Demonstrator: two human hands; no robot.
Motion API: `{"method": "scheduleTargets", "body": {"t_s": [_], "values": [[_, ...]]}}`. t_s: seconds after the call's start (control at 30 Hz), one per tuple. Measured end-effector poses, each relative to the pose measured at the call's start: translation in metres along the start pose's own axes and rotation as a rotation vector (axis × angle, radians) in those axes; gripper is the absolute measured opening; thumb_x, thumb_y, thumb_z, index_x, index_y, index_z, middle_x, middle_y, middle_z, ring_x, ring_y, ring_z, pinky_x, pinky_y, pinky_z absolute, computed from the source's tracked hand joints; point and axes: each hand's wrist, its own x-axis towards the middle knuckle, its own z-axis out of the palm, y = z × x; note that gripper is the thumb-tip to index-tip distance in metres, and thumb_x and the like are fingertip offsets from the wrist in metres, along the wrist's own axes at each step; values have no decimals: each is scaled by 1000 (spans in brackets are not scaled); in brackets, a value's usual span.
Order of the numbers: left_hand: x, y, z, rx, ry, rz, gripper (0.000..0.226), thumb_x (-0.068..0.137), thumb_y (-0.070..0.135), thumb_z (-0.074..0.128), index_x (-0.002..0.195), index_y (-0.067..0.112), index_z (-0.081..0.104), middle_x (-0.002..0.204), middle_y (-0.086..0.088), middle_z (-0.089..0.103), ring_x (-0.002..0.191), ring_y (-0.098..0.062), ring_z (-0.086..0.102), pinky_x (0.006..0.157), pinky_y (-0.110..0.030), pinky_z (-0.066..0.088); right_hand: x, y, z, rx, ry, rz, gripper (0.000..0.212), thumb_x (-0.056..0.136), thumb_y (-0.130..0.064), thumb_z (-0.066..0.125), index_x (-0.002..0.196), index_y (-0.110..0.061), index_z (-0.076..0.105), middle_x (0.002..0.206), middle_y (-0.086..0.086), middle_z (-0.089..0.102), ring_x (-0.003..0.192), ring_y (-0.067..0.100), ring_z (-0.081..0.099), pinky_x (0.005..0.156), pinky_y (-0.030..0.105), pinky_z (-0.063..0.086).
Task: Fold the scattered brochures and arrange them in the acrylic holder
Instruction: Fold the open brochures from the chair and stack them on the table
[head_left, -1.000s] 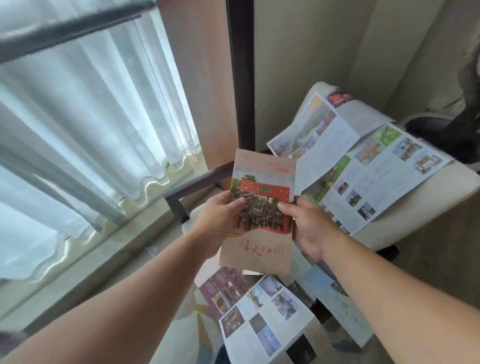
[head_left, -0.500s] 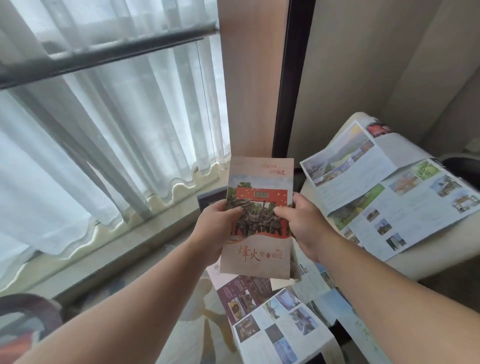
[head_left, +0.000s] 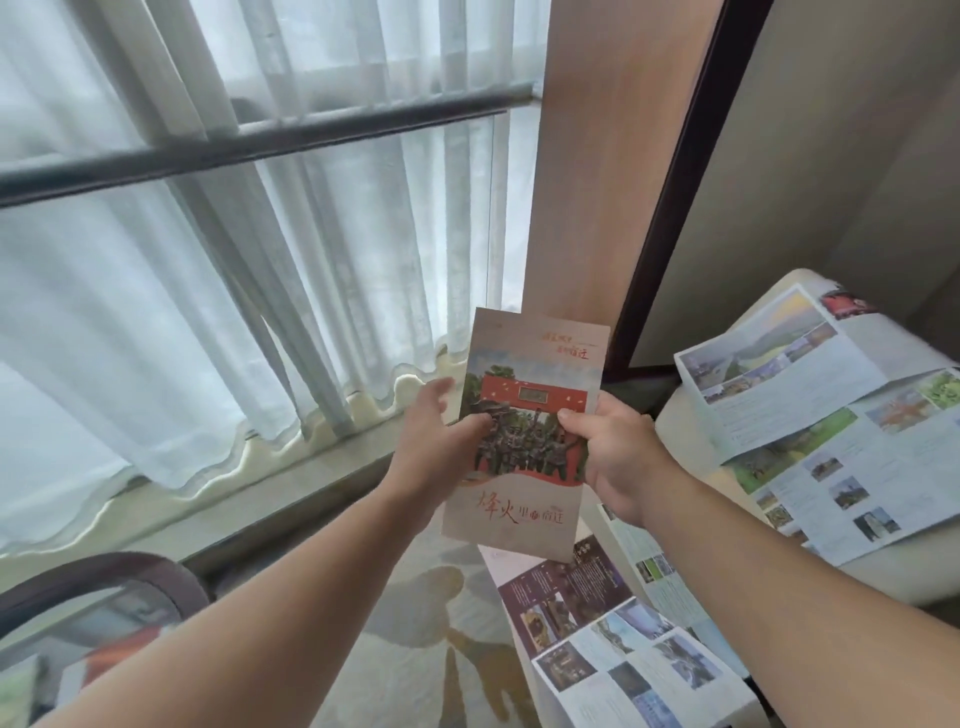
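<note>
— What do the hands hold?
— The left hand (head_left: 434, 447) and right hand (head_left: 613, 457) each grip a side of the folded brochure (head_left: 524, 436), up in front of the curtain (head_left: 260, 291).
— Any words?
— Red Chinese writing, "烽火".

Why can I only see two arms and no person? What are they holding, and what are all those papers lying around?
The camera sits on the person's head and looks down, so you only see their arms. The left hand and right hand hold one folded brochure by its sides, cover facing up. More brochures lie unfolded: one on a pale surface at the right, another lower down. Behind the hands hangs a white curtain. The acrylic holder isn't in view.
</note>
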Motion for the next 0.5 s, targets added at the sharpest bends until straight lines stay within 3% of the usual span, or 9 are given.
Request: {"method": "scheduleTargets", "body": {"t_s": [0.07, 0.13, 0.23, 0.33, 0.43, 0.5], "values": [[-3, -4, -28, -125, -92, -90, 55, 88, 19, 61, 137, 24, 39, 117, -14, 66, 89, -29, 73, 72, -46, 60, -4, 1, 23, 14, -48, 21, 23, 103, -11, 45, 113, -20, 64, 106, 6, 75, 103, 29, 69, 89, 53, 56], [-7, -9, -53, -161, -153, -102, 33, 92, 11, 55, 124, 14, 52, 102, -15, 74, 86, -29, 74, 80, -54, 58, -9, 5, 49, -11, -77, 27, 23, 102, -11, 46, 113, -21, 64, 107, 6, 75, 103, 29, 69, 88, 52, 56], [-10, -21, -86, -211, -81, -82, 25, 93, 3, 53, 114, 13, 61, 97, -15, 75, 86, -32, 74, 80, -54, 58, -13, 12, 87, -201, 3, -31, 20, 100, -21, 52, 120, -27, 54, 118, 3, 66, 101, 22, 65, 68, 35, 56], [-15, -34, -115, -297, -81, -95, 24, 95, 3, 50, 112, 15, 63, 96, -14, 75, 86, -31, 74, 70, -45, 59, -9, 24, 114, -246, 60, -2, 39, 98, -31, 57, 133, -30, 41, 125, -3, 57, 99, 16, 62, 57, 24, 48], [-22, -54, -140, -270, -43, -88, 22, 94, 5, 53, 108, 21, 61, 98, -10, 74, 85, -27, 74, 65, -39, 59, -6, 40, 139, -294, -21, 71, 17, 101, -25, 52, 111, -18, 63, 103, 1, 75, 91, 20, 71, 66, 35, 58], [-26, -70, -157, -167, 40, -79, 23, 93, 9, 56, 110, 23, 57, 104, -7, 71, 89, -24, 73, 69, -39, 60, 0, 53, 161, -341, -55, 90, 19, 101, -21, 50, 100, -21, 69, 95, 0, 77, 88, 20, 73, 70, 40, 60]]}}
